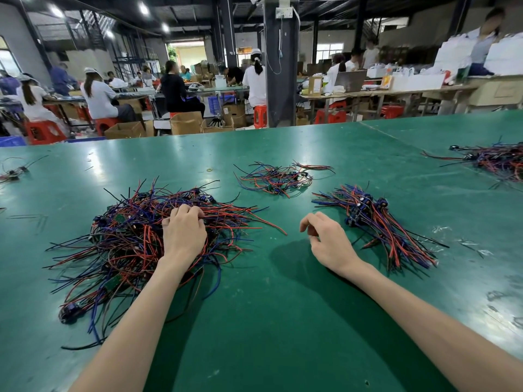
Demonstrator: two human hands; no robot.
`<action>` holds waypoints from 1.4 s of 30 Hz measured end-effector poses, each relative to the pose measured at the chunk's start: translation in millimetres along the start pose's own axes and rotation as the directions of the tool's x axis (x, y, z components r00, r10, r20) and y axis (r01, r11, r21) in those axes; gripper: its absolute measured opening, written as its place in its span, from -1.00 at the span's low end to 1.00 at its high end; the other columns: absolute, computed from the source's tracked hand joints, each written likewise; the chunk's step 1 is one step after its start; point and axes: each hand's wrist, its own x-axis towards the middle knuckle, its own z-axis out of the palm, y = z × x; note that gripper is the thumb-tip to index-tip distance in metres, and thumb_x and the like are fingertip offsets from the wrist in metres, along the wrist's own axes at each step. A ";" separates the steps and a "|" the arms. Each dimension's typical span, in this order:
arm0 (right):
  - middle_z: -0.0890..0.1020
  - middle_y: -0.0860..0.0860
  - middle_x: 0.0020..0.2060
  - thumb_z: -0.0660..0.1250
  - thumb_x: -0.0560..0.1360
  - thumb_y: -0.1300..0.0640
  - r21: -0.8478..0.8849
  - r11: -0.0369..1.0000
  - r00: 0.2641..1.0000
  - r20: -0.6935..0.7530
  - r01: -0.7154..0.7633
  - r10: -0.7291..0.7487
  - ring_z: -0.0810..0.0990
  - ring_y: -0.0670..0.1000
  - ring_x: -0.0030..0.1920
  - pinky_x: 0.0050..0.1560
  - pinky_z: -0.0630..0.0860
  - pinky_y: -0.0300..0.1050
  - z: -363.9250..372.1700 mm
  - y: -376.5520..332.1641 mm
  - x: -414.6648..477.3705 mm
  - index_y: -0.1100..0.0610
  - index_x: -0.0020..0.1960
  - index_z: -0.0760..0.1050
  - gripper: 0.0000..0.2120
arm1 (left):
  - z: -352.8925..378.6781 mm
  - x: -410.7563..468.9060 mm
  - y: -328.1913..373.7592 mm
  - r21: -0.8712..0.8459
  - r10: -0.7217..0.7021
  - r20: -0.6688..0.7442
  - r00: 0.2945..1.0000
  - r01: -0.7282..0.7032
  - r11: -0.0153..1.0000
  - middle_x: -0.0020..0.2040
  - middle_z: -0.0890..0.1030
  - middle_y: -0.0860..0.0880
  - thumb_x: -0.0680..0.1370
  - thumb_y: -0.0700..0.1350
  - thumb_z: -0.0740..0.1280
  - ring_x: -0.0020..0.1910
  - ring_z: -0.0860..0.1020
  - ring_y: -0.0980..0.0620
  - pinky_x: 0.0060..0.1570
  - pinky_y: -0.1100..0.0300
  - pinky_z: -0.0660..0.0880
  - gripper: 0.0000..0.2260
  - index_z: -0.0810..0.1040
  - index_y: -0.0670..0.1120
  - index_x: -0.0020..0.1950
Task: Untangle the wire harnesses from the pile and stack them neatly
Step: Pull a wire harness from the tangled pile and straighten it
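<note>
Left hand (184,236) in pile (121,244) (table (268,292) rightward)

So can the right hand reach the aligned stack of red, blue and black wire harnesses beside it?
Probably yes. The right hand hovers empty left of the aligned stack; only green table lies between them. Left hand grips the tangled wire pile.

Place: you are in a factory assembly hall.
Bench: your green-matted worktable (283,321) carries heaps of wire harnesses (121,244).
Workers: ahead of you, people (99,97) sit on red stools (42,131) at long tables.
Stock: cardboard boxes (185,123) stand on the floor.
Building: a dark steel pillar (280,80) rises under an open-beam ceiling.
</note>
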 end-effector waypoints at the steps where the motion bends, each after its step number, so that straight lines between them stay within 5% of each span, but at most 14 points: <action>1: 0.45 0.04 -0.25 0.15 0.35 0.52 0.008 1.000 1.000 0.005 0.003 -0.003 0.42 0.08 -0.21 -0.13 0.38 -0.04 0.1 -0.2 0.1 0.17 -0.08 0.49 -0.68 | 0.3 0.2 0.2 0.005 -0.010 0.010 1.000 0.010 1.000 0.15 0.54 -0.08 0.57 -0.17 0.22 0.18 0.40 -0.09 0.19 -0.01 0.26 -0.80 0.54 -0.09 0.16; 10: 0.41 0.08 -0.23 0.11 0.32 0.55 0.024 0.999 1.000 0.005 0.022 -0.023 0.37 0.07 -0.17 -0.11 0.37 -0.05 0.9 -1.8 -0.6 0.20 -0.10 0.48 -0.65 | -0.6 1.5 2.6 0.008 -0.086 0.062 0.994 0.086 0.996 0.13 0.58 -0.10 0.57 -0.15 0.20 0.22 0.39 -0.11 0.21 -0.07 0.23 -0.77 0.47 -0.09 0.21; 20: 0.40 0.04 -0.25 0.13 0.34 0.55 0.009 1.000 0.999 -0.039 0.011 -0.010 0.35 0.02 -0.20 -0.17 0.24 -0.20 1.6 -1.2 0.6 0.20 -0.12 0.49 -0.67 | -12.5 2.4 6.6 -0.063 0.068 -0.142 0.988 -0.077 0.995 0.08 0.53 -0.17 0.56 -0.21 0.30 0.14 0.38 -0.19 0.16 -0.03 0.22 -0.84 0.58 -0.14 0.12; 23: 0.43 0.07 -0.21 0.14 0.39 0.53 0.035 0.999 0.999 -0.034 0.002 -0.001 0.37 0.01 -0.18 -0.14 0.24 -0.24 2.2 -1.5 2.0 0.20 -0.12 0.50 -0.70 | -30.0 1.3 21.4 -0.163 0.148 -0.293 0.945 -0.202 0.966 0.00 0.52 -0.21 0.54 -0.29 0.32 0.04 0.46 -0.22 0.12 -0.06 0.35 -0.87 0.59 -0.23 0.06; 27: 0.45 0.10 -0.19 0.14 0.42 0.51 0.051 0.999 1.000 -0.023 -0.005 0.007 0.39 0.04 -0.17 -0.13 0.28 -0.22 0.9 -1.8 1.4 0.21 -0.11 0.50 -0.73 | -51.5 -6.9 43.9 -0.242 0.240 -0.472 0.848 -0.386 0.890 -0.05 0.47 -0.24 0.51 -0.36 0.34 -0.15 0.51 -0.16 -0.19 0.08 0.48 -0.90 0.58 -0.28 0.01; 33: 0.46 0.09 -0.21 0.14 0.39 0.54 0.109 0.993 0.998 -0.052 0.036 -0.030 0.41 0.04 -0.19 -0.12 0.32 -0.22 -4.1 -13.0 -0.8 0.24 -0.12 0.51 -0.71 | -53.1 -28.7 70.1 -0.269 0.323 -0.605 0.728 -0.568 0.778 -0.06 0.49 -0.26 0.49 -0.39 0.35 -0.07 0.40 0.16 0.03 0.44 0.38 -0.90 0.59 -0.32 -0.02; 38: 0.47 0.06 -0.24 0.22 0.37 0.53 0.217 0.972 0.990 -0.122 0.092 -0.067 0.43 0.01 -0.24 -0.14 0.39 -0.19 -9.0 -31.6 -4.9 0.23 -0.15 0.51 -0.75 | -34.6 -52.3 91.1 -0.436 0.317 -0.518 0.794 -0.564 0.701 -0.03 0.48 -0.17 0.49 -0.37 0.37 -0.02 0.45 0.14 0.09 0.33 0.45 -0.93 0.60 -0.29 -0.04; 40: 0.48 0.00 -0.22 0.26 0.42 0.47 0.266 0.955 0.983 -0.163 0.128 -0.087 0.44 -0.07 -0.23 -0.15 0.38 -0.31 -10.0 -39.2 -6.0 0.22 -0.14 0.51 -0.82 | -29.8 -60.0 99.0 -0.560 0.271 -0.444 0.854 -0.501 0.660 -0.02 0.48 -0.11 0.49 -0.35 0.37 -0.04 0.51 0.05 0.01 0.13 0.54 -0.94 0.60 -0.26 -0.06; 42: 0.47 -0.04 -0.20 0.32 0.47 0.38 0.298 0.941 0.977 -0.183 0.158 -0.107 0.45 -0.10 -0.20 -0.12 0.37 -0.35 -10.7 -44.2 -6.9 0.20 -0.09 0.51 -0.89 | -28.2 -65.3 105.8 -0.682 0.196 -0.364 0.910 -0.404 0.610 -0.04 0.48 -0.06 0.48 -0.30 0.39 -0.05 0.53 0.08 -0.04 0.15 0.55 -0.95 0.60 -0.18 -0.10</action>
